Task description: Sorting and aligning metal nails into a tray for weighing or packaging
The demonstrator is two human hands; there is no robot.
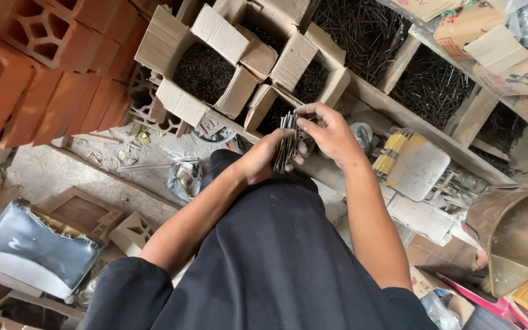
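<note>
Left hand point(263, 160) closed round a bundle of long dark steel nails point(286, 146); bundle top pinched by right hand point(328, 131); open cardboard nail boxes point(206, 70) at 11 o'clock.

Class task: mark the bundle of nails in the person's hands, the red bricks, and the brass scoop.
bundle of nails point(286, 146), head view, on the middle of the shafts.
red bricks point(44, 91), head view, on a brick's flat side.
brass scoop point(520, 235), head view, on its curved wall.
</note>
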